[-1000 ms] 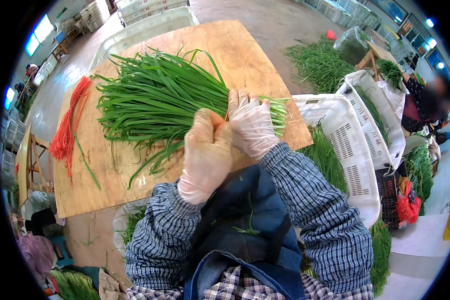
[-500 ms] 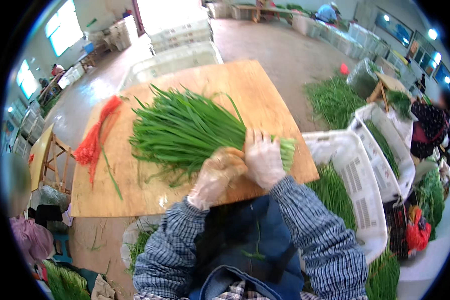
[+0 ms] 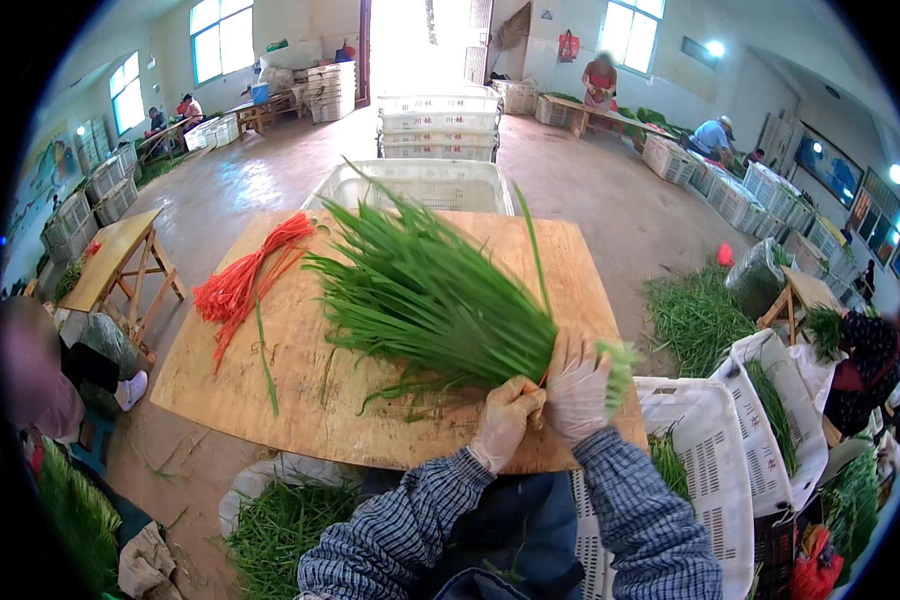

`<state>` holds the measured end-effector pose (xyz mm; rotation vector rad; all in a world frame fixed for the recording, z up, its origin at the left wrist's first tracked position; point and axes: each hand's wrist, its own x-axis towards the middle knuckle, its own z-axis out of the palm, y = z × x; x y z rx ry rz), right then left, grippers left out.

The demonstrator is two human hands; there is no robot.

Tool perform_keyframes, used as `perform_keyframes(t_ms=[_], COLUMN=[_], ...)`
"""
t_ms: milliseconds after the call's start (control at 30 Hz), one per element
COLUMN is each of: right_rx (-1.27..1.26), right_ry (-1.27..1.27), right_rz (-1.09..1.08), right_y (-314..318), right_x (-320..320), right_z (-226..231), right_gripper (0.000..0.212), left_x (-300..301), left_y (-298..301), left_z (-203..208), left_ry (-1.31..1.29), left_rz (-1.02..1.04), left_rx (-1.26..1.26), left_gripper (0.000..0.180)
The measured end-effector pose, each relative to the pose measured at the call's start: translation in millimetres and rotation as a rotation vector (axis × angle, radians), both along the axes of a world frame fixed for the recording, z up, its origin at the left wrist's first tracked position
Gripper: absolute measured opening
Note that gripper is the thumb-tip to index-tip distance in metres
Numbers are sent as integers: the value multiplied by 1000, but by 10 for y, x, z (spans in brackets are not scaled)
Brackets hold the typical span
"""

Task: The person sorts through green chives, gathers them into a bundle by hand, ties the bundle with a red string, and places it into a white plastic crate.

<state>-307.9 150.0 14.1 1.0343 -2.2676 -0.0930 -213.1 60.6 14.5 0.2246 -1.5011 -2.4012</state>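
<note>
A large bunch of green garlic chives (image 3: 440, 300) lies across the wooden board (image 3: 300, 420), leaves to the far left and pale cut stems to the right. My right hand (image 3: 576, 392), in a thin clear glove, is wrapped over the bunch near its stem end. Close beside it, my left hand (image 3: 505, 425), gloved too, is pinched at the near side of the bunch. A sliver of red tie shows at its fingertips; most of that tie is hidden. At the board's left lies a bundle of red ties (image 3: 255, 275), with a loose chive leaf (image 3: 266, 355) next to it.
Stacked white crates (image 3: 440, 125) stand beyond the board. White crates (image 3: 715, 455) are at my right, some holding chives. A heap of greens (image 3: 695, 320) lies on the floor at right; loose greens (image 3: 290, 530) fill a bag near my left. Other people work around the room.
My view has tilted up and shifted, showing more of the room. Both hands stay at the stem end. The leaves are blurred, and the bunch appears turned slightly. A sliver of red now shows between my hands.
</note>
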Motion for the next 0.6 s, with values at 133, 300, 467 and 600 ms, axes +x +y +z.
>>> perform_keyframes(t_ms=[133,300,467,600], right_rx=[178,312,228,159], right_ry=[-140,-288,-487,-278], right_rz=[-53,-117,-132,-117], right_y=[-37,-67,-134,-56], right_x=[128,17,55,51], right_z=[92,326,370,-8], right_gripper=[66,79,81,66], left_x=[45,72,71,102], left_y=[12,16,11,71], left_z=[-205,-172,-230,-209], left_ry=[-30,-2,-1,-87], left_rz=[48,87,81,125], left_rx=[99,68,144,10], left_gripper=[10,14,14,16])
